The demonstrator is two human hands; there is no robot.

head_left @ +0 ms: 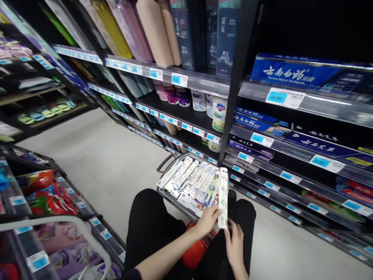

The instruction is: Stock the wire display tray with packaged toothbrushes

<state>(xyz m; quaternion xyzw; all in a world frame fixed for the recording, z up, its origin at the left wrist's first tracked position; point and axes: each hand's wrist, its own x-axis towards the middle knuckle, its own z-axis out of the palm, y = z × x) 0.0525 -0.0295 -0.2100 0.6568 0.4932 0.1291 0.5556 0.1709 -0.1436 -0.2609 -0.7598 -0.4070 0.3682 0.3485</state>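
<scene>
Package (223, 196) — white, pinched in left hand (208, 220); right hand (234, 242) at lower end, grip unclear.

The held package (223, 200) is white, the upper toothpaste box (288, 76) blue with white lettering, the trousers (148, 221) black.

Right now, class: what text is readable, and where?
"云南白药牙膏": blue boxes
"Yunnan Baiyao Toothpaste": upper box
"采乐": navy cartons
"男士 MEN'S": same cartons
"云南艾草": violet box
"36.00": price tag
"29.80": tag below
Too blurred: white packet, other labels.
</scene>
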